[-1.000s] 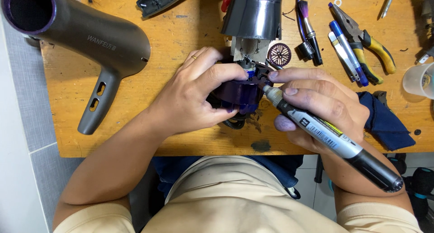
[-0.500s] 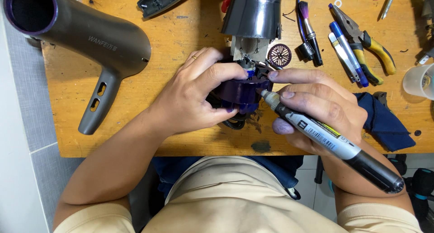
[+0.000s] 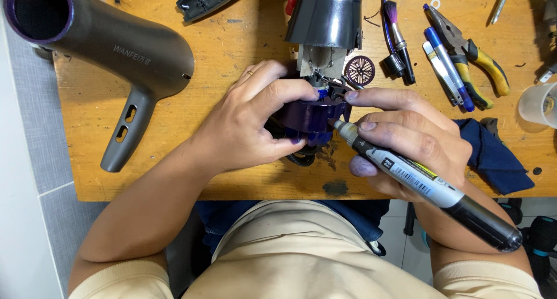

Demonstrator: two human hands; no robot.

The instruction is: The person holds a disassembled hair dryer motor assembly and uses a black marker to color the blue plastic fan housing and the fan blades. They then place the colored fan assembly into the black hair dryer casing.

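A clear cup (image 3: 536, 104) stands at the table's (image 3: 232, 61) right edge. The left hand (image 3: 249, 122) grips a purple part (image 3: 310, 114); the right hand (image 3: 415, 139) pinches a marker (image 3: 418, 180) against it, tools crowding close.

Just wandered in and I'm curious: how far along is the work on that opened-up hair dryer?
Done: the dark dryer barrel is already opened, its round grille lying loose on the wooden bench. In hand: the left hand grips the purple motor part while the right hand touches a marker tip to it. Left: everything is still apart, pliers waiting nearby.
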